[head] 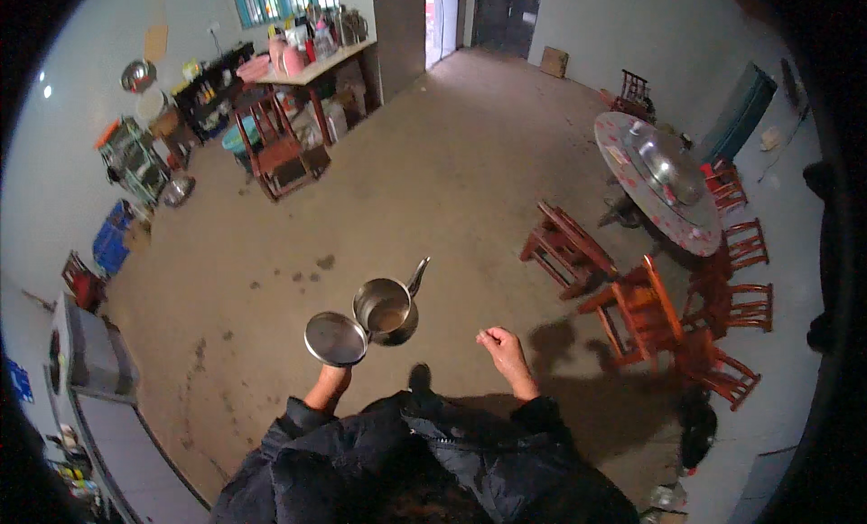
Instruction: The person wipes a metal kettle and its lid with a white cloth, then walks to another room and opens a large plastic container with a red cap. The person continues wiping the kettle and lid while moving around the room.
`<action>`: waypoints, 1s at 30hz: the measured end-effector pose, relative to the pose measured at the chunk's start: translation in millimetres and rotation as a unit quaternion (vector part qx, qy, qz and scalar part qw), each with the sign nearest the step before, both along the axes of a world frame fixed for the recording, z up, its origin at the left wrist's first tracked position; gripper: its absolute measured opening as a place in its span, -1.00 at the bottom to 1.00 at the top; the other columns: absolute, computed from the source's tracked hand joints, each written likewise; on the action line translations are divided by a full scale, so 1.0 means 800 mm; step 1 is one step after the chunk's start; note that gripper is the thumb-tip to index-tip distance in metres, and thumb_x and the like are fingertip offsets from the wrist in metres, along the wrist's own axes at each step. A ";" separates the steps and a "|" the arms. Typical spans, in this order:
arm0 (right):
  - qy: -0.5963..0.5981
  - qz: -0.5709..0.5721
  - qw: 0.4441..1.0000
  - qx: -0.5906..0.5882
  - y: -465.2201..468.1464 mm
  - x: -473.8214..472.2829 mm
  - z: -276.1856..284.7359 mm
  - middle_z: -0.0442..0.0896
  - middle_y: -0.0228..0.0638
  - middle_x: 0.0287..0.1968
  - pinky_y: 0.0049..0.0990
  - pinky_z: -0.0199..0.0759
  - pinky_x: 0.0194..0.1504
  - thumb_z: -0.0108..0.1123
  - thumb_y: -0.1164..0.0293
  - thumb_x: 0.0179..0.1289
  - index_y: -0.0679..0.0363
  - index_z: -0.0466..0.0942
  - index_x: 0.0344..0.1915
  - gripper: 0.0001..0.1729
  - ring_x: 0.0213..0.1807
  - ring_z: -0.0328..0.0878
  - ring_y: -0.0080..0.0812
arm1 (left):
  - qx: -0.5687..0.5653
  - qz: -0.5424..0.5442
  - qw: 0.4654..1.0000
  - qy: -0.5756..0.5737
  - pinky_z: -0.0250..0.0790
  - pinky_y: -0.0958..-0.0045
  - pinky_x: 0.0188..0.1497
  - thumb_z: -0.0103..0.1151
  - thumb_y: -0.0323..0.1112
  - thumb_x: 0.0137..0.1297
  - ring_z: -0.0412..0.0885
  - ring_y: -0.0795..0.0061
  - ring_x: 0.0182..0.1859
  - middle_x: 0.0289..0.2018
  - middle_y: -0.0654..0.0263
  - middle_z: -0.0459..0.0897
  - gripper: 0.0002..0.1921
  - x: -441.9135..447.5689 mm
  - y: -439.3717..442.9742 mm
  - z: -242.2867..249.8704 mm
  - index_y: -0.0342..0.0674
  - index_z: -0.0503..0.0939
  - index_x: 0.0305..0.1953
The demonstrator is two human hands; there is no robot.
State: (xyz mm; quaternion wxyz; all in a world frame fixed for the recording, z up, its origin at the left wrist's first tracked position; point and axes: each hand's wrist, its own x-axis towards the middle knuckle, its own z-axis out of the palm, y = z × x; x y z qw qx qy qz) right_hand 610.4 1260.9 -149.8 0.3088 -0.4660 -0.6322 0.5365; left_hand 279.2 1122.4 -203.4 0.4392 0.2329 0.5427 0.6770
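Observation:
A stainless steel kettle (383,314) hangs above the floor in front of me, its open top facing up. Its spout (418,277) points away to the upper right. The round metal lid (336,339) is swung back on my side of the opening. Below that lid is my left hand (336,375), mostly hidden, gripping the kettle by what seems to be its handle. The inside of the kettle looks brownish at the bottom. To the right, apart from the kettle, my right hand (504,351) is in the air with fingers drawn together; nothing shows in it.
Wooden chairs (637,314) stand at right beside a round table (708,232) with a metal dome cover (667,165). Another chair (278,148) is by a cluttered counter (339,60) at upper left. A grey-topped cabinet (129,449) lines the lower left. Concrete floor (433,185) lies between.

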 end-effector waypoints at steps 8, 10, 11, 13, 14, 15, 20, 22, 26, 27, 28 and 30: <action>0.043 0.044 0.989 0.133 0.268 -0.191 0.090 0.26 -0.42 -0.71 -0.40 0.13 -0.54 0.08 0.15 0.42 0.26 0.26 -0.63 -0.46 -0.62 0.18 -0.54 | -0.099 0.233 0.959 -0.125 0.44 0.32 -0.23 0.17 -0.45 0.27 0.50 0.44 -0.17 -0.19 0.37 0.50 -0.73 -0.153 0.130 0.015 -0.15 0.44 -0.01; 0.075 0.031 0.991 0.110 0.333 -0.211 0.106 0.24 -0.44 -0.71 -0.42 0.09 -0.55 0.06 0.14 0.44 0.25 0.22 -0.62 -0.44 -0.61 0.15 -0.57 | -0.189 0.094 0.971 0.114 0.44 0.35 -0.21 0.16 -0.47 0.21 0.49 0.40 -0.08 -0.07 0.33 0.50 -0.59 -0.181 0.170 0.022 -0.16 0.41 0.10; 0.105 0.036 0.988 0.108 0.369 -0.219 0.112 0.23 -0.45 -0.71 -0.43 0.07 -0.56 0.05 0.13 0.44 0.25 0.21 -0.62 -0.44 -0.61 0.13 -0.58 | -0.121 0.198 0.968 -0.091 0.40 0.39 -0.28 0.14 -0.57 0.10 0.49 0.42 -0.18 -0.17 0.34 0.51 -0.60 -0.193 0.209 0.023 -0.21 0.46 0.02; 0.145 0.007 0.987 0.069 0.449 -0.229 0.120 0.20 -0.52 -0.69 -0.49 0.03 -0.57 0.00 0.19 0.49 0.22 0.21 -0.60 -0.49 -0.61 0.09 -0.64 | -0.071 0.172 0.980 -0.066 0.38 0.40 -0.33 0.11 -0.63 0.06 0.47 0.45 -0.26 -0.27 0.36 0.50 -0.62 -0.224 0.283 0.030 -0.22 0.48 -0.04; 0.174 0.001 0.982 0.068 0.489 -0.230 0.125 0.19 -0.54 -0.68 -0.51 0.02 -0.57 -0.01 0.21 0.50 0.21 0.22 -0.59 -0.50 -0.61 0.09 -0.65 | -0.092 0.174 0.979 -0.047 0.36 0.41 -0.34 0.11 -0.64 0.04 0.47 0.44 -0.28 -0.30 0.37 0.49 -0.62 -0.238 0.324 0.033 -0.21 0.48 -0.05; 0.201 -0.010 0.978 0.061 0.524 -0.230 0.130 0.19 -0.56 -0.68 -0.53 0.02 -0.57 -0.03 0.24 0.50 0.20 0.22 -0.59 -0.52 -0.61 0.09 -0.67 | -0.073 0.154 0.985 -0.018 0.35 0.42 -0.35 0.10 -0.66 0.03 0.46 0.44 -0.29 -0.33 0.37 0.49 -0.62 -0.255 0.362 0.038 -0.21 0.48 -0.06; 0.196 -0.072 0.978 0.000 0.674 -0.212 0.164 0.18 -0.60 -0.60 -0.70 -0.03 -0.61 -0.12 0.40 0.51 0.21 0.42 -0.30 -0.79 -0.63 0.05 -0.76 | -0.146 0.103 0.983 -0.035 0.35 0.43 -0.27 0.13 -0.63 0.09 0.51 0.43 -0.20 -0.19 0.32 0.56 -0.62 -0.290 0.644 0.054 -0.19 0.47 -0.03; 0.157 -0.132 0.972 0.112 0.720 -0.188 0.173 0.22 -0.56 -0.59 -0.68 0.03 -0.60 -0.13 0.47 0.48 0.25 0.42 -0.12 -0.85 -0.63 0.09 -0.73 | -0.113 -0.006 0.993 0.018 0.38 0.37 -0.20 0.17 -0.54 0.17 0.55 0.40 -0.09 -0.09 0.33 0.57 -0.64 -0.276 0.747 0.066 -0.16 0.46 0.02; 0.119 -0.260 0.948 0.138 0.787 -0.121 0.160 0.34 -0.52 -0.54 -0.67 0.11 -0.54 -0.06 0.55 0.43 0.22 0.46 0.05 -0.75 -0.59 0.20 -0.72 | -0.046 -0.151 0.985 -0.072 0.39 0.32 -0.15 0.17 -0.47 0.22 0.55 0.38 -0.09 -0.13 0.33 0.59 -0.70 -0.224 0.945 0.084 -0.14 0.49 -0.01; 0.095 -0.291 0.946 0.104 0.800 -0.103 0.150 0.36 -0.51 -0.54 -0.66 0.14 -0.54 -0.04 0.53 0.43 0.24 0.47 0.04 -0.76 -0.58 0.23 -0.71 | -0.054 -0.198 0.979 0.012 0.39 0.31 -0.15 0.18 -0.47 0.21 0.55 0.38 -0.10 -0.15 0.33 0.59 -0.72 -0.214 0.988 0.084 -0.14 0.50 -0.03; 0.083 -0.314 0.943 0.073 0.817 -0.090 0.137 0.40 -0.48 -0.52 -0.63 0.19 -0.54 -0.01 0.48 0.43 0.23 0.50 0.00 -0.78 -0.58 0.27 -0.69 | -0.024 -0.250 0.964 0.090 0.39 0.30 -0.15 0.18 -0.47 0.21 0.54 0.38 -0.12 -0.17 0.32 0.59 -0.73 -0.201 1.034 0.080 -0.15 0.51 -0.04; 0.051 -0.319 0.946 0.025 0.861 -0.069 0.113 0.42 -0.48 -0.51 -0.60 0.21 -0.54 0.00 0.46 0.43 0.21 0.51 -0.01 -0.79 -0.57 0.28 -0.67 | 0.004 -0.281 0.946 0.159 0.31 0.34 -0.25 0.10 -0.24 0.37 0.44 0.46 -0.28 -0.30 0.39 0.50 -0.84 -0.165 1.127 0.066 -0.12 0.50 -0.12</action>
